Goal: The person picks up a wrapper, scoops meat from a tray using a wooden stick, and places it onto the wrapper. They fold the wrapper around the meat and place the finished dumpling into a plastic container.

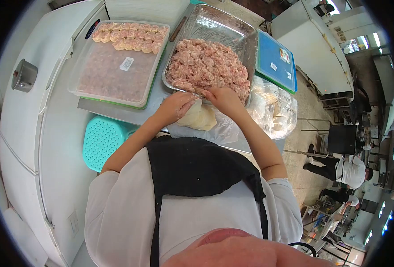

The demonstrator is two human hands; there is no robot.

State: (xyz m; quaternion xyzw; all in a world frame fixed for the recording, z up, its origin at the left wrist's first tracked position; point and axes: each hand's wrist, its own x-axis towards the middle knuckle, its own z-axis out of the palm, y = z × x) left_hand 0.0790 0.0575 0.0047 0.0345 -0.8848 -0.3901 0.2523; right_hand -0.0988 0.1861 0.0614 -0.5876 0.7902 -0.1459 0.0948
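Fingers [188,98] of the left hand [177,107] and right hand [225,100] curl mid-frame, whether gripping anything I cannot tell; pale dough [201,118] lies just below, minced meat [208,64] above in a metal tray [223,22]. Tugging too hard might tear dough; brushing the heap might spill meat.

Heaped pink mince [208,64], pale dough [200,118] alongside

The table [112,112] carries a lidded tray [103,75] at ten o'clock, a steel pan [221,29] at one and a blue-lidded box [272,53] at two. A clear bag [274,109] rests at four, a plastic sheet [227,131] at six.
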